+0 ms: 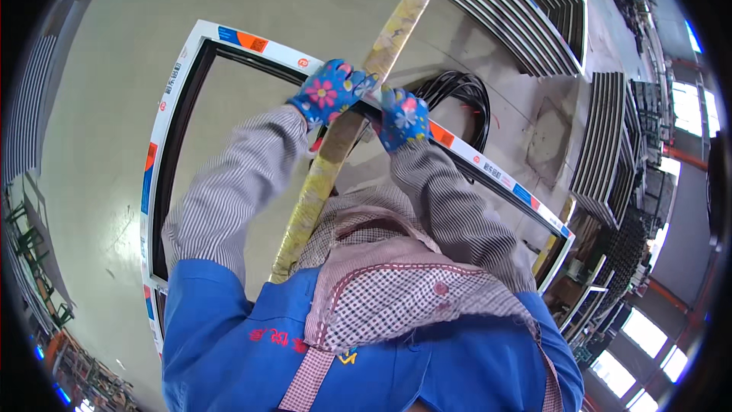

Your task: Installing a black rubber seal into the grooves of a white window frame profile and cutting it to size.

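A large window frame [496, 174], white-faced with a black inner edge and coloured stickers, lies in front of me across a support bar wrapped in yellowish film [393, 34]. My left hand [328, 95], in a blue flowered glove, is closed at the far rail, right where the rail crosses the bar. Whatever its fingers pinch there is hidden. Close beside it, my right hand [404, 120], gloved alike, has its fingers bent around the same rail. Between the two hands a short dark stretch of the rail shows.
A coil of black strip [465, 91] lies on the floor beyond the rail. Stacked frame profiles [503, 8] stand at the far right, with another stack [602, 145] nearer. More profiles [34, 99] line the left side. The grey floor [191, 0] shows around the frame.
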`<action>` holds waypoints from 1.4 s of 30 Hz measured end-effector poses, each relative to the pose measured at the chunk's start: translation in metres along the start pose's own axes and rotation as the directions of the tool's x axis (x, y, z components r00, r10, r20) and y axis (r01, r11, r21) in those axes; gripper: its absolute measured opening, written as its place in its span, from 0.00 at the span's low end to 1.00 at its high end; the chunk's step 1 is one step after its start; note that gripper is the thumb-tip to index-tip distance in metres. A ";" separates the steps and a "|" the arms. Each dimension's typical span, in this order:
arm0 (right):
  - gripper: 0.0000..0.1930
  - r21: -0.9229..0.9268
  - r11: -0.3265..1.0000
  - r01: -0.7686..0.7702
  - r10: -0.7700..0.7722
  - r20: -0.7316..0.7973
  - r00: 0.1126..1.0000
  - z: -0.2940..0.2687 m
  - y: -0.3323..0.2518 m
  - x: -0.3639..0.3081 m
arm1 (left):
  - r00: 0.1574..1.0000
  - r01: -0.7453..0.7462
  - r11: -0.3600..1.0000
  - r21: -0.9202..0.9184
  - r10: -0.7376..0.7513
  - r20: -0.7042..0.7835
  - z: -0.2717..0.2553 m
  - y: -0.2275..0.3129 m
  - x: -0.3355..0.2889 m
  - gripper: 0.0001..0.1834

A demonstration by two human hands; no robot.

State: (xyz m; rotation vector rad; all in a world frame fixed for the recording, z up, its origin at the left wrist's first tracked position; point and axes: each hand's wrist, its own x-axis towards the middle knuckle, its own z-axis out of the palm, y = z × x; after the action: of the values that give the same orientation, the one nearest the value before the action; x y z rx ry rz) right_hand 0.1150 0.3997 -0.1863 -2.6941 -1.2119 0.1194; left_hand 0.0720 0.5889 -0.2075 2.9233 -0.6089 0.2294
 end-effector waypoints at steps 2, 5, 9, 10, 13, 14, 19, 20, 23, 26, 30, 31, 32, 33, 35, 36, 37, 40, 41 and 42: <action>0.20 -0.035 0.996 -0.078 0.078 0.012 0.997 0.009 -0.014 0.012 | 0.987 0.114 0.993 -0.021 -0.110 0.117 0.002 -0.004 0.002 0.19; 0.21 -0.046 0.992 -0.121 0.122 0.023 0.992 0.013 -0.010 0.018 | 0.996 0.035 0.998 -0.045 -0.031 0.083 -0.013 -0.007 0.002 0.17; 0.24 -0.134 0.983 -0.124 0.121 -0.032 0.992 0.016 -0.011 0.010 | 0.918 -0.107 0.994 0.035 0.113 -0.379 0.012 -0.013 -0.003 0.19; 0.24 -0.141 0.983 -0.121 0.118 -0.029 0.993 0.018 -0.019 0.018 | 0.917 -0.103 0.994 0.031 0.107 -0.385 0.009 -0.023 -0.007 0.19; 0.21 -0.101 0.994 -0.029 0.026 -0.025 0.999 0.033 -0.052 0.048 | 0.969 -0.024 1.000 0.018 0.028 -0.247 0.007 -0.047 -0.038 0.15; 0.21 -0.117 0.993 -0.033 0.031 -0.020 0.999 0.032 -0.050 0.049 | 0.965 -0.027 1.000 0.007 0.028 -0.260 0.005 -0.049 -0.033 0.15; 0.23 -0.047 0.991 -0.122 0.120 -0.034 0.992 0.022 -0.050 0.046 | 0.995 0.086 0.993 -0.084 -0.090 -0.034 0.000 -0.069 -0.022 0.13; 0.24 -0.023 0.990 -0.137 0.136 -0.025 0.990 0.021 -0.055 0.048 | 0.991 0.063 0.995 -0.077 -0.072 -0.111 0.001 -0.082 -0.029 0.13; 0.28 -0.164 0.984 -0.063 0.070 0.037 0.997 0.024 -0.071 0.068 | 0.944 -0.037 0.997 -0.070 0.012 -0.329 0.007 -0.103 -0.051 0.12; 0.28 -0.125 0.990 -0.067 0.081 0.105 0.991 0.022 -0.088 0.082 | 0.943 -0.039 0.998 -0.057 0.018 -0.333 0.003 -0.102 -0.055 0.11; 0.29 -0.049 0.985 -0.163 0.168 0.128 0.977 0.027 -0.082 0.076 | 0.991 0.017 0.993 -0.113 -0.031 -0.128 -0.005 -0.099 -0.054 0.13; 0.30 -0.076 0.988 -0.135 0.143 0.106 0.984 0.032 -0.081 0.075 | 0.982 -0.015 0.993 -0.120 -0.008 -0.187 -0.002 -0.099 -0.058 0.14; 0.31 -0.113 0.987 -0.115 0.125 0.085 0.989 0.033 -0.082 0.075 | 0.968 -0.055 0.990 -0.131 0.021 -0.252 -0.003 -0.098 -0.059 0.15; 0.32 -0.201 0.965 -0.168 0.196 0.131 0.972 0.034 -0.083 0.078 | 0.973 -0.037 0.992 -0.120 0.008 -0.229 -0.003 -0.099 -0.059 0.18; 0.33 -0.217 0.974 -0.070 0.081 0.040 0.996 0.035 -0.095 0.089 | 0.948 -0.029 0.999 -0.022 0.020 -0.319 -0.001 -0.129 -0.078 0.19; 0.33 -0.243 0.970 0.016 -0.028 -0.046 0.999 0.029 -0.109 0.100 | 0.914 -0.020 0.997 0.069 0.046 -0.404 -0.006 -0.140 -0.082 0.20; 0.31 -0.197 0.980 0.000 0.012 0.060 0.998 0.022 -0.122 0.116 | 0.943 -0.034 0.999 0.032 0.042 -0.331 -0.009 -0.147 -0.082 0.18; 0.28 -0.137 0.988 -0.064 0.077 0.087 0.993 0.047 -0.133 0.121 | 0.976 0.040 0.998 -0.058 -0.051 -0.212 -0.006 -0.146 -0.100 0.16; 0.26 -0.145 0.989 -0.033 0.027 -0.047 0.999 0.043 -0.131 0.124 | 0.972 0.021 0.997 -0.068 -0.036 -0.232 -0.009 -0.145 -0.095 0.16; 0.26 -0.166 0.985 -0.047 0.039 -0.053 0.998 0.037 -0.131 0.120 | 0.964 -0.011 0.996 -0.091 -0.013 -0.267 -0.013 -0.143 -0.093 0.15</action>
State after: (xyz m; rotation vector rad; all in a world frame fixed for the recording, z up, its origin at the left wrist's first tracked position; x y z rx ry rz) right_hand 0.0929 0.5796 -0.1959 -2.8485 -1.1993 -0.0448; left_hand 0.0441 0.7567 -0.2275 2.7381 -0.5584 0.5691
